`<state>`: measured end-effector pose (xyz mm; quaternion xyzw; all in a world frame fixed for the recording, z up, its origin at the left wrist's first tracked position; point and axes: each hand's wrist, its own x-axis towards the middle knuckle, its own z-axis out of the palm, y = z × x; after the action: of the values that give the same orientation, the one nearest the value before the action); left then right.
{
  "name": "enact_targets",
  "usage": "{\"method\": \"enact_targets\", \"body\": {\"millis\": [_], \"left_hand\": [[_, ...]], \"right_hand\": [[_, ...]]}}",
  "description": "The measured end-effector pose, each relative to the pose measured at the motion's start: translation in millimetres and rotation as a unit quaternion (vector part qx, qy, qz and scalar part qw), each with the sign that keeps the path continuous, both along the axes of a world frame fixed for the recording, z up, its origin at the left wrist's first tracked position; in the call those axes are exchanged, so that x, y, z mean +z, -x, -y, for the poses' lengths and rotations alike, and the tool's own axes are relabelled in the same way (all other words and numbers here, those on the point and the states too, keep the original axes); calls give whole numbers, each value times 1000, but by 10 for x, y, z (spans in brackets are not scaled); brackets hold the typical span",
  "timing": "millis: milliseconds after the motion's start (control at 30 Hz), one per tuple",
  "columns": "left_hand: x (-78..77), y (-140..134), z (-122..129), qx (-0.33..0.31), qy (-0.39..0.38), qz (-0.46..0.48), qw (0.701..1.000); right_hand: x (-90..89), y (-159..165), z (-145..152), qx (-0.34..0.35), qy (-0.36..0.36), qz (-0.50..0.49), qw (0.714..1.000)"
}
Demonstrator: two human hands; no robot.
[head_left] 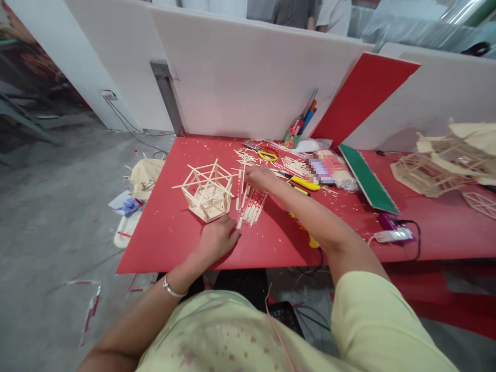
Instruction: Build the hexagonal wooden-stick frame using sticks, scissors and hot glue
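A small wooden stick frame, with a many-sided base and thin crossing sticks on top, stands on the red table. Just in front of its base, my left hand rests low over the table, fingers curled; what they hold, if anything, is hidden. To the right of the frame lies a row of thin wooden sticks on strips with red marks. My right hand reaches over the far end of this row. Its fingers are bent together by the sticks, and I cannot make out what is between them.
Behind my right hand lie yellow-handled scissors, loose stick pieces and a yellow cutter. A pen cup stands by the white partition. Farther right are a green board, a power strip and a larger wooden model.
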<state>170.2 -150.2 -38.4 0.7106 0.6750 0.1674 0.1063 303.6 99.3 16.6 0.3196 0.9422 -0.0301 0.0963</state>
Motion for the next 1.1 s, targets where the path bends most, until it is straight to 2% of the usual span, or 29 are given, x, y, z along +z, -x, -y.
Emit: {"method": "enact_targets", "body": {"millis": [100,167,267,433,500,633,700,767,833,900,967,1000,1100], "left_hand": [[33,-64,-179,13,9,-28,999],[39,-100,-196,12,17,-34,999],[36,-133,-67,19,30,-41,999],[28,55,207,122,66,-66,988],[20,197,221,144,72,-70,984],[2,396,109,135,40,-37,989],[5,398,41,140,13,13,990],[21,328,-16,133,-7,125,983],[45,202,-62,104,-5,298,949],[67,50,-105,64,23,468,881],[75,-98,-141,43,41,571,819],[72,-164,-153,41,39,596,801],[45,-305,-152,52,14,613,788]], "right_hand": [[-54,122,10,-50,-25,-13,998],[-106,230,-2,-91,-31,-29,995],[-207,403,-40,-153,-12,-48,987],[-287,538,-128,-232,57,-89,967],[-241,509,-154,-242,92,-128,957],[-26,340,-116,-238,168,-240,926],[103,210,-16,-234,186,-296,907],[209,61,158,-227,224,-384,866],[271,-85,396,-207,298,-489,793],[289,-202,651,-183,371,-551,725],[284,-275,868,-180,409,-560,697],[278,-295,953,-184,415,-564,690],[242,-297,1153,-198,380,-619,658]]}}
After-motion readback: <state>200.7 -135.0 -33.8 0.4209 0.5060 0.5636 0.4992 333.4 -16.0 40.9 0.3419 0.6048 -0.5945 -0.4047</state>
